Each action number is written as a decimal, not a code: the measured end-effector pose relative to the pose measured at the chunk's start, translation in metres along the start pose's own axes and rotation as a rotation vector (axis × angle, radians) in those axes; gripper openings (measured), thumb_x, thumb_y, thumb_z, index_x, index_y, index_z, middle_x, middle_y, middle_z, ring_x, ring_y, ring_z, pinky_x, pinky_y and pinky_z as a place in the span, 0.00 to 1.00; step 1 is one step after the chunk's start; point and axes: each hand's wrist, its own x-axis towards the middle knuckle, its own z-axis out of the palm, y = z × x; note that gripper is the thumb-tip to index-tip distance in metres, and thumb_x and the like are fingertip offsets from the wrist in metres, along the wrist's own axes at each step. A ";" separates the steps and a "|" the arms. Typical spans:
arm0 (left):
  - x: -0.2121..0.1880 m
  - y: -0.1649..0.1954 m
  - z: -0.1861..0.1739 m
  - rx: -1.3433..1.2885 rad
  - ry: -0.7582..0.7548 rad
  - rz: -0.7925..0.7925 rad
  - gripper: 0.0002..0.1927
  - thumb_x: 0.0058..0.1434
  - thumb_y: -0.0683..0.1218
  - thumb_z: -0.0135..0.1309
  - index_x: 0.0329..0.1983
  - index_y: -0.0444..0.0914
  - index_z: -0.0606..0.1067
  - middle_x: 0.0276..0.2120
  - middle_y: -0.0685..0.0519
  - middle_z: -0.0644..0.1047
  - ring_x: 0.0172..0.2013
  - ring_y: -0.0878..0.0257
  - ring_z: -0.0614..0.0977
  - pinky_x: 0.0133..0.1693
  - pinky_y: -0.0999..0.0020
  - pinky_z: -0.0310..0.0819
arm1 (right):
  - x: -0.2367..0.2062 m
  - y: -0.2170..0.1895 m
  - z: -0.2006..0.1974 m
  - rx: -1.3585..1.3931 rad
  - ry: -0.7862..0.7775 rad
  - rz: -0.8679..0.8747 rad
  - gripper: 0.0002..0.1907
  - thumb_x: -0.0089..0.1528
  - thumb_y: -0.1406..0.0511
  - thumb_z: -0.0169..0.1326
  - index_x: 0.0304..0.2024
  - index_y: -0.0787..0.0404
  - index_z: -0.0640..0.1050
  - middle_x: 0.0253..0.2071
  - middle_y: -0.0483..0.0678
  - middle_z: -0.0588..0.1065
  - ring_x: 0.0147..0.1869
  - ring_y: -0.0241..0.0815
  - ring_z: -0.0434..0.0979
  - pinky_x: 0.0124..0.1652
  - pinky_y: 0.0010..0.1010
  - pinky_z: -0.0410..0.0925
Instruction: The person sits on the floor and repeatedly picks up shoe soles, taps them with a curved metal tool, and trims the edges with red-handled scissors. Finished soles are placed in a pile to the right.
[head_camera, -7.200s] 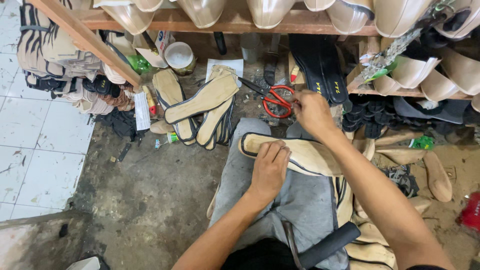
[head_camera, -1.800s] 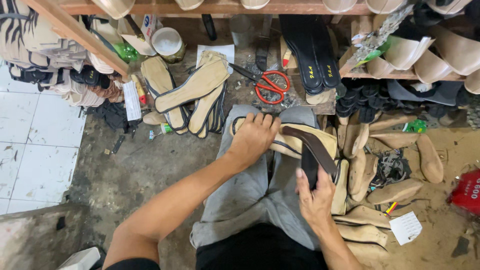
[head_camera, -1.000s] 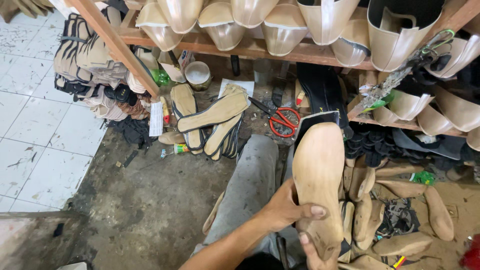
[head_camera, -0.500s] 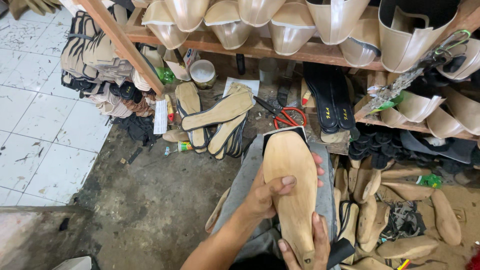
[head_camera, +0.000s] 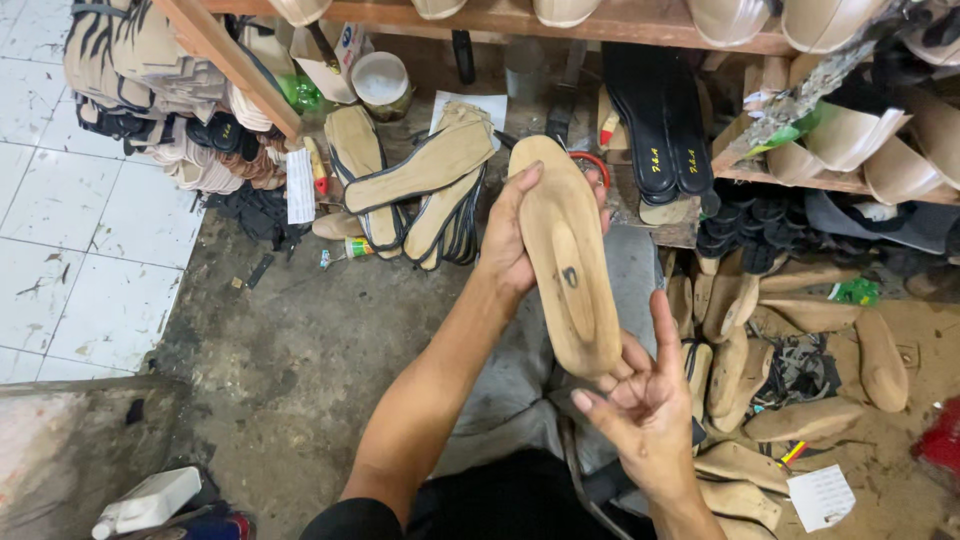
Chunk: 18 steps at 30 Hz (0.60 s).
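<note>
A long tan shoe sole of pale, wood-like material (head_camera: 567, 255), with a small dark mark near its middle, is held up in the centre of the frame, toe end toward the top. The left hand (head_camera: 508, 240) grips it along its left edge, fingers curled behind and thumb lying up the rim. The right hand (head_camera: 643, 400), in the lower right of centre, is spread open, palm up, its fingertips touching the sole's heel end from below.

Behind the sole, at upper centre, the red handles of a pair of scissors (head_camera: 597, 167) peek out. To the left of them lies a fan of tan insoles with dark edges (head_camera: 425, 185) on the grey concrete floor (head_camera: 300, 350). A white round tub (head_camera: 380, 80) stands at the upper left of centre, and a pair of black insoles (head_camera: 655, 120) lies at the upper right. More tan soles (head_camera: 800, 420) are scattered at the lower right.
</note>
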 end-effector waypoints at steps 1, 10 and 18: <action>0.006 0.003 -0.005 -0.010 -0.004 -0.019 0.31 0.68 0.57 0.55 0.60 0.27 0.69 0.52 0.42 0.76 0.53 0.50 0.79 0.60 0.50 0.74 | 0.005 -0.001 0.001 0.037 -0.001 0.016 0.60 0.56 0.81 0.56 0.80 0.57 0.36 0.67 0.63 0.65 0.68 0.52 0.72 0.61 0.36 0.68; 0.021 0.006 -0.005 -0.110 -0.020 -0.039 0.31 0.65 0.56 0.57 0.59 0.26 0.69 0.51 0.40 0.76 0.54 0.50 0.78 0.60 0.51 0.73 | 0.016 0.012 -0.003 0.015 0.065 -0.005 0.54 0.60 0.79 0.56 0.80 0.63 0.41 0.65 0.61 0.68 0.67 0.49 0.72 0.60 0.33 0.67; 0.012 0.005 0.011 -0.145 -0.065 -0.016 0.33 0.67 0.55 0.55 0.64 0.26 0.67 0.52 0.39 0.75 0.55 0.51 0.78 0.61 0.55 0.73 | 0.015 0.028 -0.015 0.220 0.111 0.026 0.38 0.64 0.72 0.58 0.73 0.77 0.58 0.70 0.63 0.67 0.70 0.49 0.70 0.66 0.39 0.65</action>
